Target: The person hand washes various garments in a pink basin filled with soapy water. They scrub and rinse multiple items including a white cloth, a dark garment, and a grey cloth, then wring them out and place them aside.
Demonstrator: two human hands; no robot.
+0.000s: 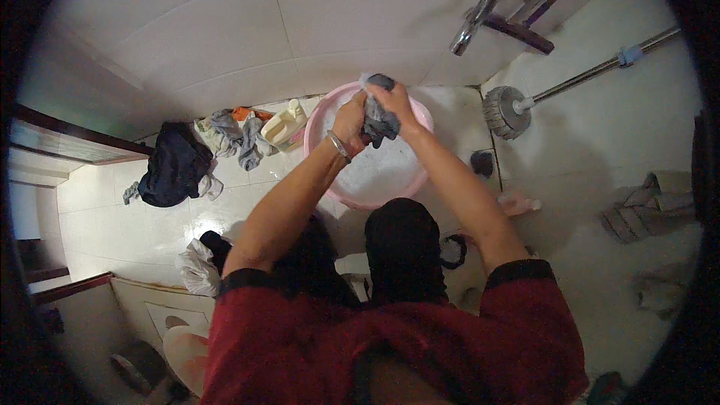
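Over a pink plastic basin of sudsy water, both my hands grip a wet grey cloth. My left hand, with a silver bracelet at its wrist, holds the cloth from the left side. On the other side, my right hand has its fingers around the upper part, where white foam clings. The cloth's lower end hangs above the suds. What kind of garment it is, I cannot tell.
A cream jug-shaped bottle stands left of the basin, beside crumpled clothes and a dark garment heap. A round brush head on a pole leans right. A metal faucet juts from the wall above.
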